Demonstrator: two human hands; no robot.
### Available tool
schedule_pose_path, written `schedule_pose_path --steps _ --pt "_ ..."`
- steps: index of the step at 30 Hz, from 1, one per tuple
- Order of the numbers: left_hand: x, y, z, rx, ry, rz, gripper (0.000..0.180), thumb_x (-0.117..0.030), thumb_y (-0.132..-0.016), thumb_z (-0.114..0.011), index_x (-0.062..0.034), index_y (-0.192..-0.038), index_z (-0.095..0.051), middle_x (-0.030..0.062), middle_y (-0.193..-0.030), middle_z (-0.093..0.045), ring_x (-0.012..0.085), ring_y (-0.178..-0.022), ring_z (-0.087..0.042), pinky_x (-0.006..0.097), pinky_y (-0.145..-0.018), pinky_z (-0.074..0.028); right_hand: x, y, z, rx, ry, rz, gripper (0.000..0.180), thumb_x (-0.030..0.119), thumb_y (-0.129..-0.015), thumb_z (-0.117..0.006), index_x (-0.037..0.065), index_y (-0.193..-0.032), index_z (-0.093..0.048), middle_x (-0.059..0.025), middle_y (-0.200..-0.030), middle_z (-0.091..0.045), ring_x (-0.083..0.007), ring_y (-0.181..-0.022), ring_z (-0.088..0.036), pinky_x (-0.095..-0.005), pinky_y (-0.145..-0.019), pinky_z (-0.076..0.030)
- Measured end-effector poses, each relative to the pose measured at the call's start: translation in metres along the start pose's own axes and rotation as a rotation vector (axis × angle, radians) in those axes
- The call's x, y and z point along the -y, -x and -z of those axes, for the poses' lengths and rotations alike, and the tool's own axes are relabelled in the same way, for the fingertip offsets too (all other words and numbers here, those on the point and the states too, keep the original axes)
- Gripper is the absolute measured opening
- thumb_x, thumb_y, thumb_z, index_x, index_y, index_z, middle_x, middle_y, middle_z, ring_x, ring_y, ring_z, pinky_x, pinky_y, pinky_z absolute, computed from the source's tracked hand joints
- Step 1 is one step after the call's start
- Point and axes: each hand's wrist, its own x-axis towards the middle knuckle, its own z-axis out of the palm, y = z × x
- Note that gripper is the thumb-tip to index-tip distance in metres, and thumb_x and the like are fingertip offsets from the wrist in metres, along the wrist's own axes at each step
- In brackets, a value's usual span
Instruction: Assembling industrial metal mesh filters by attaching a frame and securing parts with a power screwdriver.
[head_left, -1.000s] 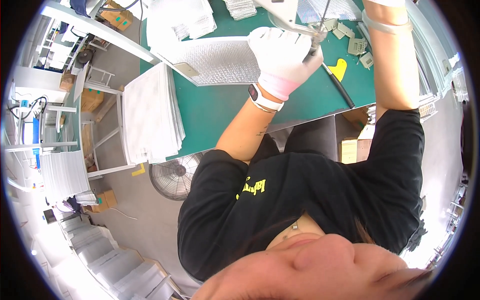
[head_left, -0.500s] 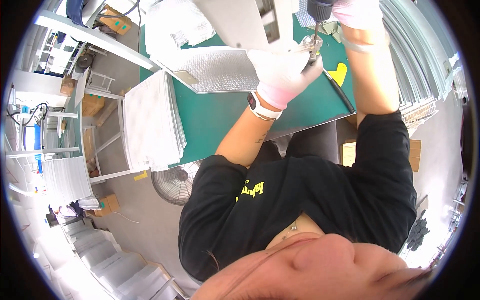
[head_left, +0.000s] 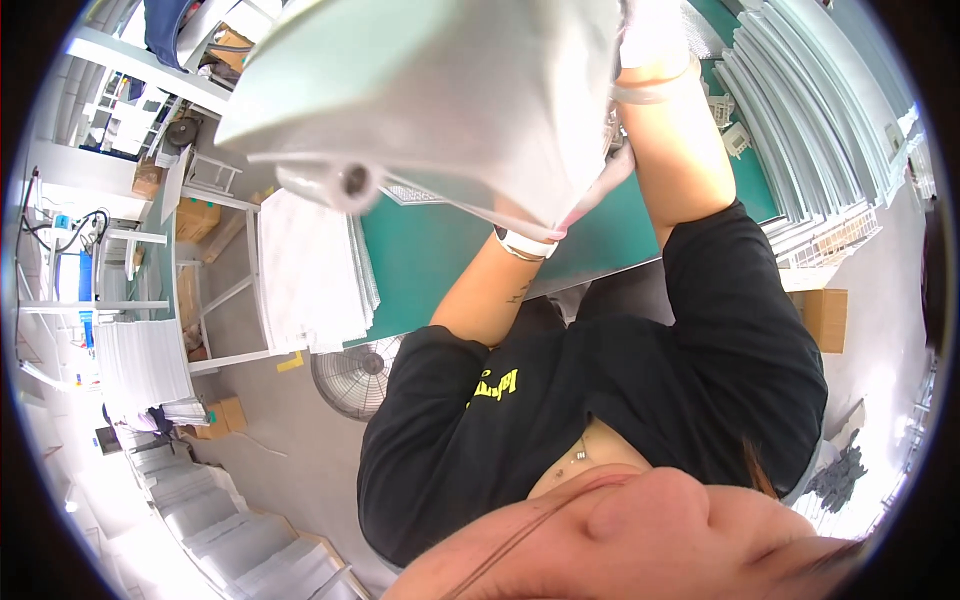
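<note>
A large white, glossy piece (head_left: 430, 110) with folded edges, partly blurred, fills the upper middle of the view. A short white tube (head_left: 350, 183) with a dark round opening sticks out at its lower left. My left hand (head_left: 603, 185), in a white and pink glove, is mostly behind the piece's lower right corner; its fingers are hidden. A white watch (head_left: 527, 243) is on that wrist. My right hand (head_left: 653, 35), in a white glove, is at the piece's upper right edge, washed out by light. What either hand holds cannot be made out.
A green-topped table (head_left: 420, 260) lies below my hands. Stacked white sheets (head_left: 310, 265) stand at its left, a row of pale panels (head_left: 810, 110) at its right. Small pale parts (head_left: 737, 140) lie near the panels. A floor fan (head_left: 358, 378) stands below the table's left edge.
The white piece has swung down and across, now covering much of the table and my left hand. My right hand has moved left. The electric screwdriver it held is out of sight.
</note>
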Motion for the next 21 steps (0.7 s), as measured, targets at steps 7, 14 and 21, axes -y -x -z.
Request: schedule_pose_path --steps 7,14,21 --pt "0.013 0.029 0.000 -0.185 0.214 0.111 0.017 -0.010 -0.077 -0.076 -0.0046 -0.086 -0.063 0.0075 -0.076 -0.059 0.0219 -0.069 -0.057 0.034 -0.062 -0.044 -0.014 0.009 0.042 0.040 0.118 0.060 0.030 0.013 -0.089 -0.062 -0.006 -0.112 -0.062 -0.0162 -0.096 -0.069 -0.0185 -0.072 -0.067 -0.0232 -0.059 -0.052" --pt "-0.044 0.017 0.037 -0.218 -0.199 0.037 0.012 -0.012 -0.073 -0.076 -0.0112 -0.076 -0.065 0.0019 -0.066 -0.057 0.0223 -0.060 -0.056 0.035 -0.064 -0.047 -0.003 0.016 0.018 -0.424 0.288 0.412 0.014 0.011 -0.093 -0.061 0.006 -0.106 -0.065 -0.0077 -0.091 -0.071 -0.0188 -0.079 -0.070 -0.0309 -0.069 -0.057" --pt "-0.103 0.128 0.106 0.265 -0.198 0.092 0.019 -0.028 -0.069 -0.079 -0.0167 -0.076 -0.065 -0.0001 -0.071 -0.056 0.0232 -0.063 -0.056 0.040 -0.061 -0.038 0.032 0.009 -0.043 -0.091 0.494 0.436 0.024 0.015 -0.095 -0.063 0.003 -0.115 -0.057 -0.0083 -0.088 -0.069 -0.0125 -0.073 -0.068 -0.0200 -0.055 -0.054"
